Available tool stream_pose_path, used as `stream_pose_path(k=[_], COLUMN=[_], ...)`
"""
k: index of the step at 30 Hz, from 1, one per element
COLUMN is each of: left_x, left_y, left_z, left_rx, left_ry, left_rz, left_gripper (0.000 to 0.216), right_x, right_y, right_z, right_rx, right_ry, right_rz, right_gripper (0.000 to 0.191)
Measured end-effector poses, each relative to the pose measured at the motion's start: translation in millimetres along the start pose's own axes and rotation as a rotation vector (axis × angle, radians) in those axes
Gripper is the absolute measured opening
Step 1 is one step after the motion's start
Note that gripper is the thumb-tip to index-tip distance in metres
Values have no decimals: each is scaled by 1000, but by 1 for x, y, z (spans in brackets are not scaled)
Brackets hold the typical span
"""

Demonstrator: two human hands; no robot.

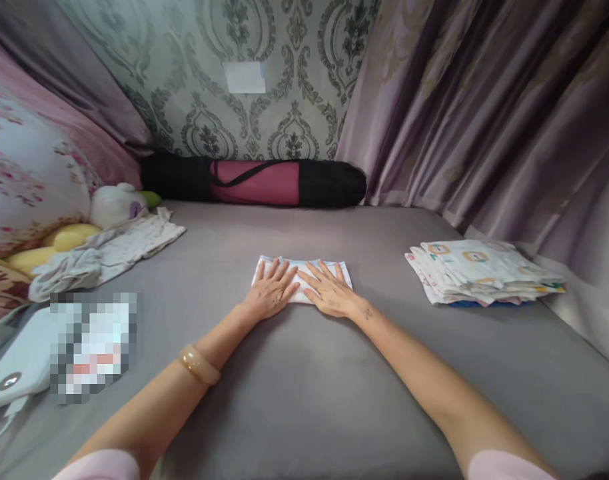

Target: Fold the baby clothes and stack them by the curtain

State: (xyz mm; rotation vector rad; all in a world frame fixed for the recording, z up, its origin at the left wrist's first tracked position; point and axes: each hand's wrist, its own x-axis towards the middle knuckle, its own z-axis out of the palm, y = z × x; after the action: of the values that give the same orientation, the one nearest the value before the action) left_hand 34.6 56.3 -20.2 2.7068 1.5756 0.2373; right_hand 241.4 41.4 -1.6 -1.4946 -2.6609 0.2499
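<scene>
A small folded white cloth (298, 293) with a pale blue edge lies flat on the grey bed sheet (304, 387), in the middle of the head view. My left hand (273, 288) rests palm down on its left half, fingers spread. On its right half lies my right hand (329, 289), also flat with fingers apart. Both hands press on the cloth without gripping it, and they cover much of its surface. A bangle (199, 365) circles my left forearm.
To the right sits a stack of folded printed cloths (484, 270). A long black and red bag (254, 181) lies along the wall. At left are a crumpled garment (114, 250), a white plush toy (117, 203), a floral pillow (29, 167) and a white device (27, 353) with a cable.
</scene>
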Motion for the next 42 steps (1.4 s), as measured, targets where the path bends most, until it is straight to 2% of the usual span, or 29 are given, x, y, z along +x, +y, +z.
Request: stream_pose_path(k=[4, 9, 13, 15, 18, 21, 23, 26, 28, 30, 33, 35, 39, 42], left_x=[0, 1, -5, -7, -8, -6, -3, 4, 10, 14, 17, 17, 18, 20], left_y=[-6, -15, -31, -41, -52, -50, -37, -8, 8, 15, 9, 0, -19, -36], left_z=[4, -4, -6, -4, -2, -7, -13, -22, -22, -17, -6, -1, 2, -1], left_rx=[-19, -60, -73, -99, -131, -86, -27, 18, -6, -46, -99, -117, -100, -88], left_ry=[-82, -164, -106, -131, -196, -228, -202, -51, 35, 37, -3, 15, 14, -28], left_rz=[8, 54, 51, 36, 48, 45, 38, -6, -71, -126, -142, -141, -148, -155], left_gripper=[61, 66, 68, 69, 70, 67, 62, 55, 55, 55, 52, 50, 46, 43], right_x=[-1, 0, -3, -6, -9, -9, -5, 5, 13, 18, 21, 21, 22, 19], right_y=[3, 4, 16, 24, 33, 34, 26, 4, -14, -27, -34, -32, -16, 5], right_z=[5, -3, -1, 5, 11, 7, 1, -3, 2, 12, 25, 26, 10, -5], right_rx=[10, 54, 17, -8, 2, 29, 34, 8, -4, 5, 30, 56, 182, 151], right_ry=[-9, -75, 0, 35, 4, -34, -33, 72, 151, 169, 159, 138, -6, 27], right_rz=[-8, 2, 37, 58, 61, 65, 78, 69, 37, 20, 16, 17, 6, 86], right_gripper=[55, 57, 59, 61, 63, 63, 62, 60, 58, 57, 56, 57, 60, 57])
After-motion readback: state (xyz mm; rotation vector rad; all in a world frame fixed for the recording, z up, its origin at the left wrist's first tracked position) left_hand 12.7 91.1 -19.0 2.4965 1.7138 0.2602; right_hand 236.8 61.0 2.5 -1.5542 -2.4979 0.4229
